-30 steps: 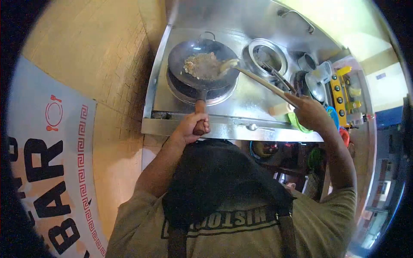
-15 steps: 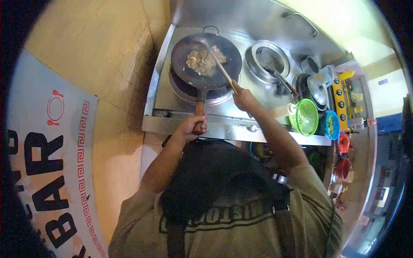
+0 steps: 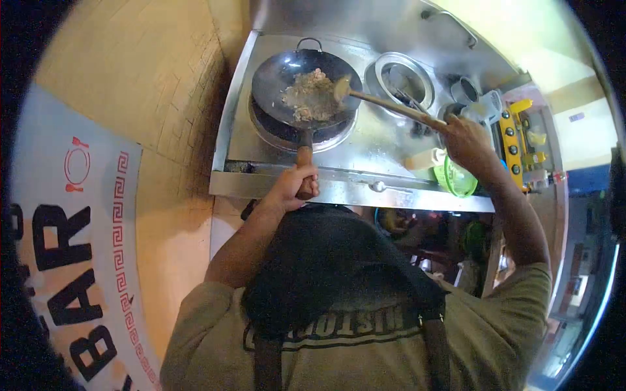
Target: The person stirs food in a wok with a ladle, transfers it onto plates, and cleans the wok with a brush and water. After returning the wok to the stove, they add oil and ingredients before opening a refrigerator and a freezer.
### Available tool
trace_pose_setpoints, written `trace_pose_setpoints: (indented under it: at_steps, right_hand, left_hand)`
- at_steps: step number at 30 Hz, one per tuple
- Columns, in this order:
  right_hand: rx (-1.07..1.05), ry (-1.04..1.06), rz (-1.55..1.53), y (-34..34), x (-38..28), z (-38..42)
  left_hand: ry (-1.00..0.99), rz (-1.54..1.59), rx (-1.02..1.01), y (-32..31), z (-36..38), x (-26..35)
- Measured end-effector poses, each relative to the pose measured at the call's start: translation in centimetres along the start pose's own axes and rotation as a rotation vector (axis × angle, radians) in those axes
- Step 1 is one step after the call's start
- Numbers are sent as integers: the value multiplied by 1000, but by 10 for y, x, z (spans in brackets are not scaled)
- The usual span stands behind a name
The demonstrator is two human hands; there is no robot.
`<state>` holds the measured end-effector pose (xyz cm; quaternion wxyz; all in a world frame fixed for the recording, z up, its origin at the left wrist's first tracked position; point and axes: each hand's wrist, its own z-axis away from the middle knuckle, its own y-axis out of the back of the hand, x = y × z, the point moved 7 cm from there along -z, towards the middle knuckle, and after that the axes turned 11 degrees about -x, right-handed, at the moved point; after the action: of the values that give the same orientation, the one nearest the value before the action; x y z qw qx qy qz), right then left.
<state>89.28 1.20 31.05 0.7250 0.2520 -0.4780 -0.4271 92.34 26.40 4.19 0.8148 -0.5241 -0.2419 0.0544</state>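
Note:
My left hand (image 3: 293,186) is closed around the wooden handle of a dark wok (image 3: 268,98), which sits over the left burner. Chopped, browned food (image 3: 313,94) lies spread across the middle of the wok. Out to the right, my right hand (image 3: 466,142) grips the far end of a long-handled ladle (image 3: 391,105). Its rounded, tan head is over the right side of the wok, beside the food, and the shaft slants across the stove top.
Right of the wok stands a round metal pan (image 3: 427,91) with utensils in it. A green basket (image 3: 460,179) is at the stove's front right, below my right forearm. A small pot (image 3: 465,91) stands farther back. A tiled wall (image 3: 176,117) rises on the left.
My right hand has swung right and away from the wok, drawing the ladle's head from the back left of the wok to its right side. The food is spread differently; my left hand keeps its grip.

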Motion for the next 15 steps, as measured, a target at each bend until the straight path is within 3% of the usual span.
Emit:
trace_pose_setpoints:
  at_steps: [3,4,5,8,10,13,15]
  right_hand:
    - [-322,-100,-456,-56,-7,-54]
    - [-172,59,-628,-97,-4,-80]
    - [-200,4,-612,-95,-15,-84]
    - [35,-75,-880,-121,-47,-107]
    - [-197,-171,-1180,-106,-80,-114]
    - [-359,-67,-1593,-93,-85,-101]
    - [-295,3,-1348,-69,-96,-99]
  left_hand:
    - [1,-43,4,17,-1,-16]
    - [-10,-88,-10,23,-2,-16]
    - [-29,-130,-20,29,-6,-11]
    - [-81,-110,-24,44,-14,-15]
    - [-63,-86,-42,50,-20,-23]
    - [-114,-171,-8,52,-18,-12]
    - [-107,-178,-6,52,-19,-14]
